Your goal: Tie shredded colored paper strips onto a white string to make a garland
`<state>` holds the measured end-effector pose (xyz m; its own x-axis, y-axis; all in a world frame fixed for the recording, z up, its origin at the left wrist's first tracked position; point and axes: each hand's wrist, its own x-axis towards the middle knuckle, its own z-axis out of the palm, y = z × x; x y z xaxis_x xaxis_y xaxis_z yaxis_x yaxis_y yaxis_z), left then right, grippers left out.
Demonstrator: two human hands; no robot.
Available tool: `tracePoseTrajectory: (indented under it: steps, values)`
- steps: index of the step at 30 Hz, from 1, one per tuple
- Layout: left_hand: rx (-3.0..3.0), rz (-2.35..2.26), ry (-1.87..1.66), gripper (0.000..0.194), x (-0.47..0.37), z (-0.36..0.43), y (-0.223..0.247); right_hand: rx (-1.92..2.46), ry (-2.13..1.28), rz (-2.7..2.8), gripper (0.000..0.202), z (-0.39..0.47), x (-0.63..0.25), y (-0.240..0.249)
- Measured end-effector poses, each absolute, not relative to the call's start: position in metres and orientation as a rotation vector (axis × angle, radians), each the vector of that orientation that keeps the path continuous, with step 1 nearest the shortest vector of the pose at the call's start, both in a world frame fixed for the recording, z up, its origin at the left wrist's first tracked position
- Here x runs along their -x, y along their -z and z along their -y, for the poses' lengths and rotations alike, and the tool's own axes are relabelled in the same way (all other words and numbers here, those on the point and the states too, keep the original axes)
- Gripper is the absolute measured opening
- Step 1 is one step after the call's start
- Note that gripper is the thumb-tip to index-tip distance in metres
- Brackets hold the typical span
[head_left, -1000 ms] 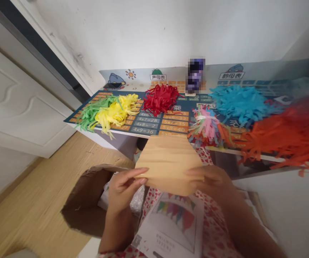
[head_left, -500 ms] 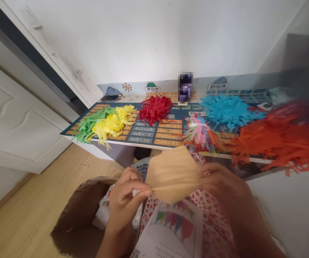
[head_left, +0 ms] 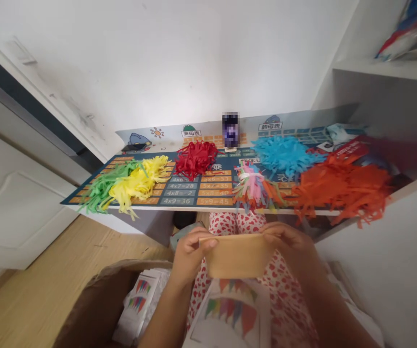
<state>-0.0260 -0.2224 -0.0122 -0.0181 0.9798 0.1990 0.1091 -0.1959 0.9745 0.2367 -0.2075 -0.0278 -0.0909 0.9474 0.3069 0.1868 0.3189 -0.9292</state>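
Observation:
A light orange-brown sheet [head_left: 237,257], thin like paper and folded along its upper edge, stretches between my two hands above my lap. My left hand [head_left: 193,249] pinches its upper left corner between thumb and fingers. At the upper right corner, my right hand [head_left: 290,244] grips the sheet, with its fingertips partly hidden. Below the sheet, on my lap, lies a white printed packet [head_left: 230,311] showing coloured pennants.
The desk [head_left: 179,200] ahead bears green [head_left: 108,186], yellow [head_left: 141,181], red [head_left: 197,158], blue [head_left: 288,153] and orange strip bundles [head_left: 342,188], plus a tied multicoloured bundle [head_left: 253,186]. A phone [head_left: 231,130] stands behind. On the left, a cardboard box [head_left: 88,304] holds similar packets [head_left: 141,299].
The sheet has gone from a wide, many-sided shape to a narrower band, its upper edge now level between both hands. My view has shifted to the right.

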Motion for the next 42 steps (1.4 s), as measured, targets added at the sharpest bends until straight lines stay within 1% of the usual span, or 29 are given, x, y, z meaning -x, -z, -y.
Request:
tracePoseTrajectory:
  steps: [5, 7, 9, 10, 13, 15, 17, 21, 24, 32, 36, 40, 42]
  values:
    - [-1.693, -1.258, -1.193, 0.014, 0.023, 0.217, 0.005, 1.201, -0.727, 1.890, 0.015, 0.198, -0.243, 0.025]
    - [-1.818, -1.240, -1.125, 0.014, 0.017, 0.216, 0.004, 1.159, -0.620, 2.087, 0.017, 0.198, -0.239, 0.017]
    - [-1.931, -1.199, -1.083, 0.015, 0.010, 0.215, 0.005, 1.049, -0.565, 2.284, 0.009, 0.198, -0.232, 0.010]
    - [-1.978, -1.174, -1.059, 0.016, 0.007, 0.215, 0.006, 0.998, -0.564, 2.362, 0.011, 0.199, -0.229, 0.008]
    - [-2.032, -1.129, -1.001, 0.019, 0.001, 0.217, 0.008, 0.934, -0.582, 2.455, 0.031, 0.200, -0.221, 0.009]
    - [-2.005, -1.123, -0.985, 0.020, 0.000, 0.219, 0.008, 0.934, -0.556, 2.448, 0.037, 0.201, -0.219, 0.012]
    - [-1.978, -1.114, -0.976, 0.019, -0.001, 0.220, 0.009, 0.932, -0.528, 2.442, 0.038, 0.203, -0.217, 0.014]
    - [-2.011, -1.070, -0.978, 0.020, 0.000, 0.220, 0.010, 0.943, -0.531, 2.439, 0.030, 0.205, -0.212, 0.013]
    - [-2.026, -1.083, -1.070, 0.020, 0.004, 0.218, 0.013, 0.984, -0.547, 2.397, 0.030, 0.200, -0.213, 0.017]
    - [-1.695, -1.272, -1.135, 0.021, 0.015, 0.213, 0.029, 1.123, -0.727, 2.417, 0.037, 0.177, -0.244, 0.036]
    - [-1.518, -1.301, -1.202, 0.020, 0.020, 0.210, 0.040, 1.138, -0.894, 2.266, 0.036, 0.178, -0.254, 0.040]
    - [-1.198, -1.304, -1.380, 0.027, 0.026, 0.208, 0.043, 1.194, -1.045, 1.938, 0.027, 0.182, -0.252, 0.043]
    - [-1.088, -1.274, -1.459, 0.029, 0.025, 0.209, 0.041, 1.149, -1.114, 1.751, 0.024, 0.184, -0.245, 0.043]
